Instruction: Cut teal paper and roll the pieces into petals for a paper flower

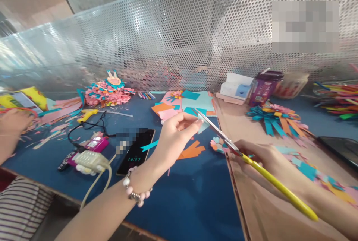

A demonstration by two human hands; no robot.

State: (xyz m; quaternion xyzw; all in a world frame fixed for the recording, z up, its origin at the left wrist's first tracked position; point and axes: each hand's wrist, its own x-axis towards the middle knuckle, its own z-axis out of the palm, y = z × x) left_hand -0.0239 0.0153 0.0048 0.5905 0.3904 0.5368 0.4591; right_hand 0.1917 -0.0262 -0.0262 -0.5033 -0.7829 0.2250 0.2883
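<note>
My left hand (175,131) pinches a small pale blue paper piece (203,124) above the blue table (179,200). My right hand (264,157) grips yellow-handled scissors (251,162), whose blades (212,127) reach up to the paper piece. A beaded bracelet (135,192) sits on my left wrist. Under my left hand lie an orange paper cutout (192,151) and a black phone (137,151).
A perforated metal screen (179,32) backs the table. Coloured paper sheets (192,103), a pink paper craft (109,92), a blue-orange paper flower (275,118), a glue gun (88,114), a plug adapter (91,161) and a tissue box (236,86) lie around. Another person's hand (12,123) is at far left.
</note>
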